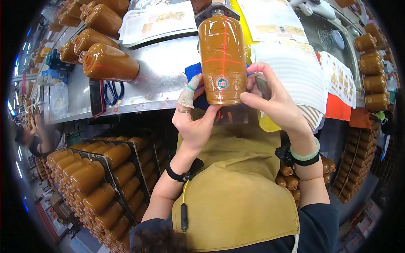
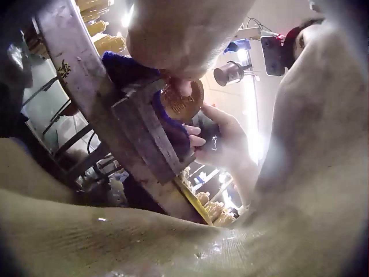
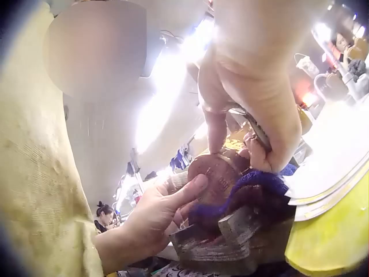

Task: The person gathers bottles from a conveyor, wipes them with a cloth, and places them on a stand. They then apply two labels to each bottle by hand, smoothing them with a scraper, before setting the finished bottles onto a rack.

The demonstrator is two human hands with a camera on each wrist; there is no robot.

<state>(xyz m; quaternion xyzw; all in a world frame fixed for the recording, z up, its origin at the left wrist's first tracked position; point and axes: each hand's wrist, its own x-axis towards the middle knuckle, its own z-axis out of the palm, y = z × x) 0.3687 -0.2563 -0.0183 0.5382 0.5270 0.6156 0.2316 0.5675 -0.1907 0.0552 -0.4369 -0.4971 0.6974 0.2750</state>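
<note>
The left hand (image 1: pixel 193 123) had its grip on the brown bottle (image 1: pixel 222 46) over blue cloth (image 3: pixel 266 180), the right hand (image 1: pixel 278 101) clasped a grey piece (image 1: pixel 263 87), and uneven pressing might have skewed the round label (image 1: pixel 222 83).

Blown-out strip light (image 2: pixel 249 107), hazy wrist views, dark-rimmed fisheye head view.

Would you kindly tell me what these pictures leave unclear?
Head view: lettering on the round green-and-white label of the glossy brown bottle, too small.
Head view: the flat grey object's shape, partly hidden by the right hand.
Right wrist view: bottle's base markings, blurred.
</note>
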